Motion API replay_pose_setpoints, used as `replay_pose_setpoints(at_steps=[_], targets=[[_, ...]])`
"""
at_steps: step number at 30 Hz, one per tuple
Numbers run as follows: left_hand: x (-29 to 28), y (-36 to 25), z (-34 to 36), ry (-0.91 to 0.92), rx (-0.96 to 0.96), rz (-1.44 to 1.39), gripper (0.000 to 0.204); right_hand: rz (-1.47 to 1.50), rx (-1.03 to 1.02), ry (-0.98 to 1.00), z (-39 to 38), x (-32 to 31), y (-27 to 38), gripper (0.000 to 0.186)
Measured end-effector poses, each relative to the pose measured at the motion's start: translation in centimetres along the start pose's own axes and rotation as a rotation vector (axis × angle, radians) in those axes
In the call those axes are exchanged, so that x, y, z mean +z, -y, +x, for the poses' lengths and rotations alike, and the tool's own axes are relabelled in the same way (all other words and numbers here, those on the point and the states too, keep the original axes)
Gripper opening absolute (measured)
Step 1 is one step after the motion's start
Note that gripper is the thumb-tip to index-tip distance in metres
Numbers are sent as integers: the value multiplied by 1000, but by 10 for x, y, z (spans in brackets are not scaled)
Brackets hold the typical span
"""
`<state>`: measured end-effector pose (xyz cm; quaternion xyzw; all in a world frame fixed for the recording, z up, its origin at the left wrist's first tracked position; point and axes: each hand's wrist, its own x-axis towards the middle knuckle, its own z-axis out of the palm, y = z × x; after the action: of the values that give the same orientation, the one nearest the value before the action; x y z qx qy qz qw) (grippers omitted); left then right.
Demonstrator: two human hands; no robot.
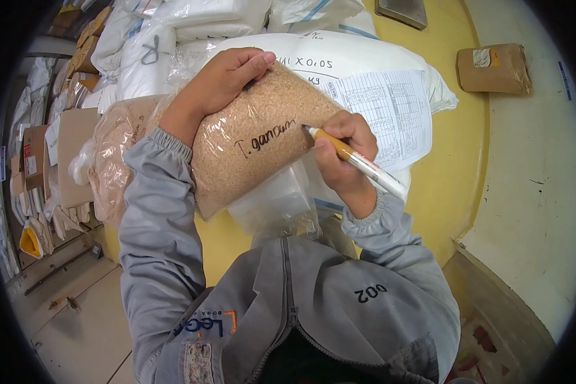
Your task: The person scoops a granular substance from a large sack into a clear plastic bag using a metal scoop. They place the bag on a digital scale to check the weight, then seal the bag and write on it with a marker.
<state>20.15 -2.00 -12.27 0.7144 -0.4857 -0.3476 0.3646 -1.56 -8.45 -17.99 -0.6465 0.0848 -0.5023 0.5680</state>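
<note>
A clear plastic bag (pixel 256 131) packed with tan, coarse-grained material lies tilted before me, black handwriting across its face. My left hand (pixel 233 77) is closed on the bag's upper edge, the thumb on top and the fingertips partly hidden. In my right hand (pixel 349 150) is a marker pen (pixel 358 160) with an ochre-and-white barrel. Its dark tip is at the right end of the handwriting, at or very near the plastic. Beneath the bag, a folded clear plastic bag (pixel 275 201) shows. A printed sheet with a table (pixel 390 115) lies just beyond my right hand.
A large white sack (pixel 358 54) lies behind the bag on the yellow table (pixel 451 150). Another bag of brown material (pixel 118 153) stands at left, near cardboard boxes (pixel 77 153). A brown paper package (pixel 493 69) sits at far right. More white bags (pixel 205 19) are piled at the back.
</note>
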Motion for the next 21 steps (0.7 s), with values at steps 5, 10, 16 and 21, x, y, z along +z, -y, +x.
replay_pose_setpoints(at_steps=[5,10,16,21], targets=[[-2,0,2,6,-2,26,45,-31,35,-66,3,-1,-9,16],[-2,-3,2,15,-15,-1,44,-4,51,40,0,-10,-10,16],[1,-6,1,6,-45,-27,39,19,81,-117,0,-5,-12,16],[-2,0,1,12,-24,-32,41,11,63,-22,-1,-9,-12,15]])
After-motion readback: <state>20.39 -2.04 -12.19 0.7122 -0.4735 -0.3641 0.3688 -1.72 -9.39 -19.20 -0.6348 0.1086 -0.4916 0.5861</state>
